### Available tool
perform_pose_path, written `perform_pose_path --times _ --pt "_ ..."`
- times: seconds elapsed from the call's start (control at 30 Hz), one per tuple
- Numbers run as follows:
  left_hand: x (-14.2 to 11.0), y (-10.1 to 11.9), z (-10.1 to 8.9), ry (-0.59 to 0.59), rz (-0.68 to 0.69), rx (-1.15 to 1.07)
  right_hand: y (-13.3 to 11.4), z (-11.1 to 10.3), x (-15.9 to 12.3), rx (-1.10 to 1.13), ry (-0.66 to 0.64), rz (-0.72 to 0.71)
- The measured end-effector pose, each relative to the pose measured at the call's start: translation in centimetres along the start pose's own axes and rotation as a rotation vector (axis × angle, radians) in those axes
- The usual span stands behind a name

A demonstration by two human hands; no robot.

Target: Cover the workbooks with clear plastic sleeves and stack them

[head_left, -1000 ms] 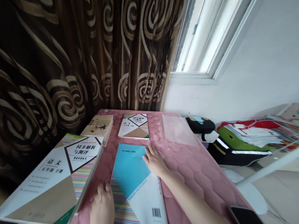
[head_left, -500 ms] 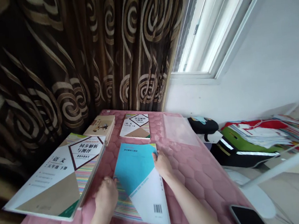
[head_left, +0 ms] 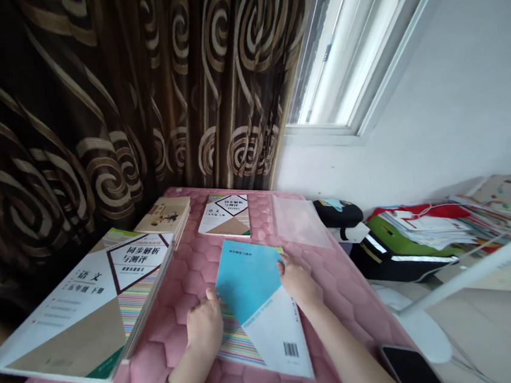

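A workbook (head_left: 252,295) with a blue, white and striped back cover lies in front of me on the pink quilted table cover (head_left: 180,339). My left hand (head_left: 205,321) is closed at its left edge, thumb up and the other fingers curled out of sight. At the upper right edge, my right hand (head_left: 300,281) grips the book with the thumb on the cover. To the left is a large white and tan workbook (head_left: 81,313), lying on top of others. Behind it sits a stack of tan books (head_left: 164,216). A smaller workbook (head_left: 225,216) lies further back.
A dark phone (head_left: 411,367) lies at the front right edge. Beyond the right edge are a black case (head_left: 340,213), a green and black bag (head_left: 393,244) with papers, and a white lamp stand (head_left: 422,344). A patterned curtain (head_left: 190,88) hangs behind.
Both hands have shifted the blue-backed workbook to the right, away from the large workbook. It also sits slightly turned. My view has moved a little to the right.
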State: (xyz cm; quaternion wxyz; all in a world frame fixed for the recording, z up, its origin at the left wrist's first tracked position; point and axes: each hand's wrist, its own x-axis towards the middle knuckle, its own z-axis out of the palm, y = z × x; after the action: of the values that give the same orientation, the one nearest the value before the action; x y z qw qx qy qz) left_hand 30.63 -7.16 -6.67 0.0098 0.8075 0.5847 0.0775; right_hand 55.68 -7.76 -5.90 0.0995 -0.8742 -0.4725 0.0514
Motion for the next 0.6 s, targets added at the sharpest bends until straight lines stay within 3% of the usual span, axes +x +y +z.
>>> perform_pose_path --times 0.2,0.37,0.43,0.53,0.6 --pt "-0.3 -0.1 -0.5 -0.033 0.000 0.016 -0.1 0.5 0.5 -0.053 0.012 -0.068" --pt "-1.3 2.2 -0.6 0.101 0.067 0.187 -0.2 0.9 0.4 -0.131 0.041 -0.073" --pt "-2.2 4.2 -0.3 0.109 0.250 0.148 -0.4 1.0 0.2 -0.159 0.050 -0.076" --pt "-3.8 7.6 0.3 -0.006 0.773 -0.074 -0.6 1.2 0.1 -0.189 0.051 -0.076" --pt "-4.8 9.1 0.6 -0.085 0.983 -0.182 -0.5 1.3 0.1 -0.206 0.063 -0.085"
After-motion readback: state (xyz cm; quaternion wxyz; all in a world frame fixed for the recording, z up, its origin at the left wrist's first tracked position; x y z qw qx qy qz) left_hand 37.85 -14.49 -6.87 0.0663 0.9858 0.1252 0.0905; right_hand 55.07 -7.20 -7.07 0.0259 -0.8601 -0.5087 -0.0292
